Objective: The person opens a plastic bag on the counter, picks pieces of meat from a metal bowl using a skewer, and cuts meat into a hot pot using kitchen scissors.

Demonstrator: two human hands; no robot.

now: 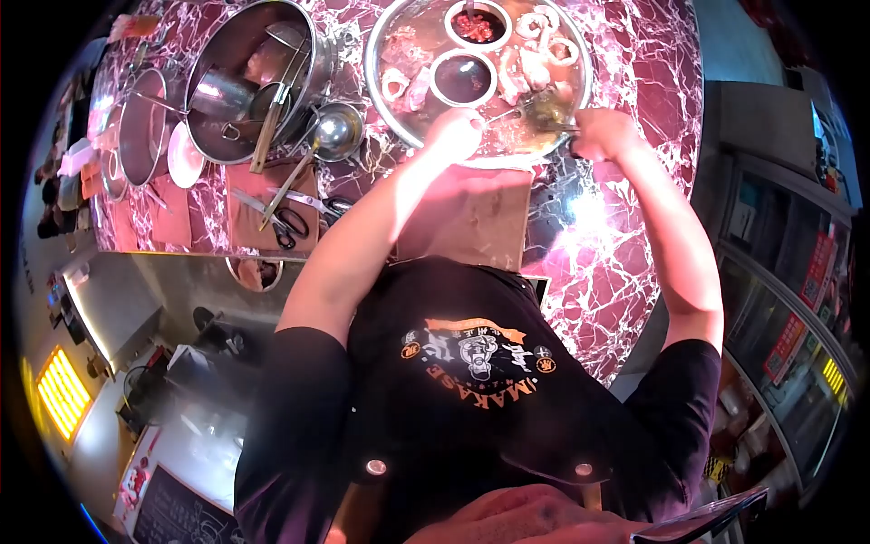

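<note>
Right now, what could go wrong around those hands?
Spill: the left hand sits close to the round, white-rimmed bowl of dark liquid; a bump could slop it into the large round metal tray.

Knock: the nearer pair of dark-handled metal scissors lies beside the left forearm, which might sweep it aside.

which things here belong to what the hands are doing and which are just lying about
In use, it seems:
round tray
left hand, at its near edge
right hand
thin tool there, type unclear
pale food pieces
bowl of red pieces
bowl of dark liquid

Apparently lying about:
large pot
ladle
scissors
pale dish
</note>
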